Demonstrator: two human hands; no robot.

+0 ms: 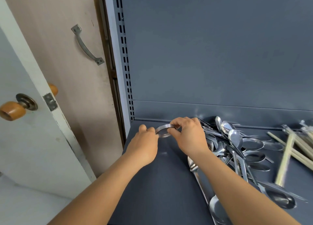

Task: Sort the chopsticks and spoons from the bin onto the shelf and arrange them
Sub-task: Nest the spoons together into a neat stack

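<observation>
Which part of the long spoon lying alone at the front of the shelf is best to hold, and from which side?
Take the long spoon by its handle, coming from the left, where the shelf is bare. The handle lies flat, apart from the spoon pile; the right arm partly covers its bowl.

Two hands [144,145] hold one shiny metal ring [165,130]. Right of the ring lie a dozen or more steel spoons [235,136], and several pale wooden chopsticks [288,148].
</observation>
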